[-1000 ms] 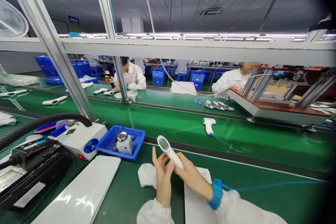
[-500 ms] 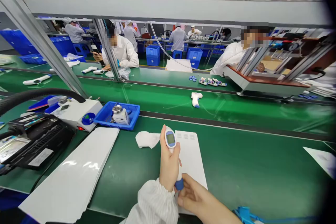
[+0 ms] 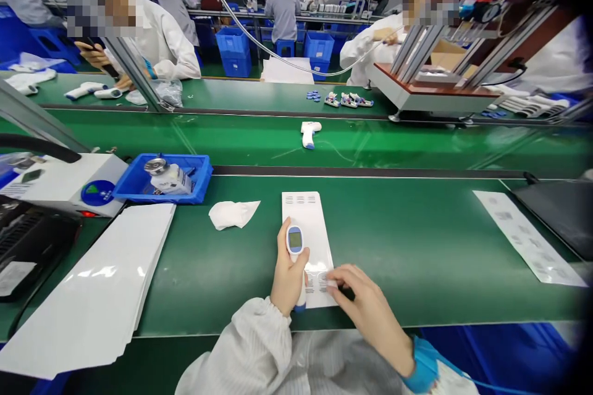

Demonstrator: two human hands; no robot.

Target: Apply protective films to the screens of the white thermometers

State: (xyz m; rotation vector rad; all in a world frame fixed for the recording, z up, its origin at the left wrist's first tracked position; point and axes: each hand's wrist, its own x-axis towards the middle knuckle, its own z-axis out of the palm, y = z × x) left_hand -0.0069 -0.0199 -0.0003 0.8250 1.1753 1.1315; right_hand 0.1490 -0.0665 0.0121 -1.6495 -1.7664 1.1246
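The bare right hand (image 3: 364,301) has left the white-and-blue plastic thermometer (image 3: 295,239). It is now at the white rectangular label sheet (image 3: 314,231), lower centre.

Right hand (image 3: 368,307), fingertips (image 3: 332,275) perhaps together

Your white gadget (image 3: 295,241) looks like smooth plastic. Your label sheet (image 3: 316,244) looks like shiny paper. The desk (image 3: 393,241) is smooth, the tray (image 3: 162,198) looks plastic, and your sleeve (image 3: 257,333) is wrinkly cloth.
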